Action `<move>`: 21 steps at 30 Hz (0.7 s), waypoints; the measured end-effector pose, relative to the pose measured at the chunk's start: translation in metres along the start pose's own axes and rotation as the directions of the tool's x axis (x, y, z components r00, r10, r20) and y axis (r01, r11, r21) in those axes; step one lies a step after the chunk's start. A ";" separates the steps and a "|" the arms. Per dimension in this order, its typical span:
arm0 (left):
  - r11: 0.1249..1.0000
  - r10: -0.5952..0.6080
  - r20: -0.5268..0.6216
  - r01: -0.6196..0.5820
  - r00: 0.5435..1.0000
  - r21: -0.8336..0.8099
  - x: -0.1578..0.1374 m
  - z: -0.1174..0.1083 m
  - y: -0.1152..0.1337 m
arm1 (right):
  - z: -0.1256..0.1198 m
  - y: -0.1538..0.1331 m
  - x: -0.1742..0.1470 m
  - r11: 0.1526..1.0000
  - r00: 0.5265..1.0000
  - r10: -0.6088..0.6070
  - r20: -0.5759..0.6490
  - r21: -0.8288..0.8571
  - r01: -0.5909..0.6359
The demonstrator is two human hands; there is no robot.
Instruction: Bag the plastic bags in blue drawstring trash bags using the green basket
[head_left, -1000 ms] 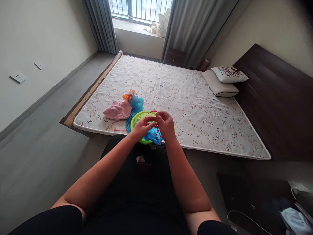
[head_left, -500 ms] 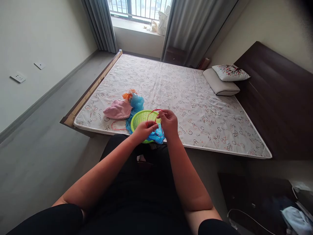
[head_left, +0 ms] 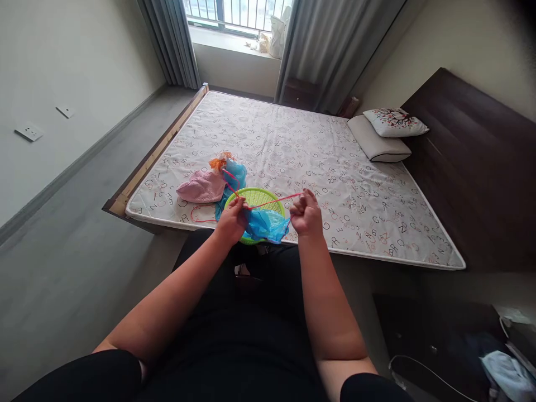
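A red cord (head_left: 276,200) stretches between my two hands above a green plastic basket (head_left: 255,195). My left hand (head_left: 233,220) pinches it at the basket's left side, where a loop of the cord stands up behind the fingers. On the right, my right hand (head_left: 307,214) is closed round the other end, with a strand also hanging down from it. Crumpled blue plastic (head_left: 267,223) lies in the basket and over its near rim. Left of the basket are a pink cloth item (head_left: 201,187), more blue plastic (head_left: 235,174) and an orange-and-white bundle (head_left: 220,162).
The basket is at the near edge of a letter-printed mattress (head_left: 318,151). Two pillows (head_left: 396,122) lie by the dark headboard (head_left: 464,167). A dark cabinet (head_left: 435,340) with a pale cable stands at the lower right. A wooden bed frame edge (head_left: 154,153) runs along the left.
My hands have moved apart, the right one to the right and the left one slightly left. The red cord, looped before, is now drawn straight between them. More of the blue plastic shows.
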State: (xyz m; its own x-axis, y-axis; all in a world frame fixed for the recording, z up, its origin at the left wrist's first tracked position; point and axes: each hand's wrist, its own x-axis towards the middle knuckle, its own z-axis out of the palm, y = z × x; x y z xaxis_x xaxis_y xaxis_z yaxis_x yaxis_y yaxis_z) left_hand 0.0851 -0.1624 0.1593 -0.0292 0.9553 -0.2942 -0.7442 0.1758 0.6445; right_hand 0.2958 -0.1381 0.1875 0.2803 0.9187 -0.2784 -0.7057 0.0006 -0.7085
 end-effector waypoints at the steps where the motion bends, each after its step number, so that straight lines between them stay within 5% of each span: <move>1: 0.999 0.022 -0.085 -0.026 0.996 -0.039 0.004 -0.003 0.001 | -0.005 -0.006 0.003 0.999 0.999 -0.002 -0.050 0.049 0.004; 6: 0.980 0.016 -0.288 -0.071 0.957 -0.184 0.014 -0.010 0.005 | -0.028 -0.022 0.010 0.974 0.993 0.041 -0.111 0.227 -0.015; 10: 0.953 -0.021 -0.374 -0.094 0.927 -0.287 0.016 -0.010 0.011 | -0.038 -0.023 0.007 0.946 0.992 -0.088 -0.094 0.305 0.113; 21: 0.973 0.015 -0.339 -0.093 0.941 -0.213 0.026 -0.029 0.033 | -0.051 -0.020 0.009 0.953 0.969 -0.246 0.038 0.194 0.234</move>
State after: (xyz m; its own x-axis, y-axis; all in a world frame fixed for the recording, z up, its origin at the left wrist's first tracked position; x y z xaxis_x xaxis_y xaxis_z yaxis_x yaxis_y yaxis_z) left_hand 0.0406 -0.1388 0.1526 -0.2649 0.8210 -0.5058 -0.8634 0.0316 0.5035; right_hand 0.3460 -0.1501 0.1663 0.4203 0.9046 -0.0707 -0.7328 0.2925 -0.6143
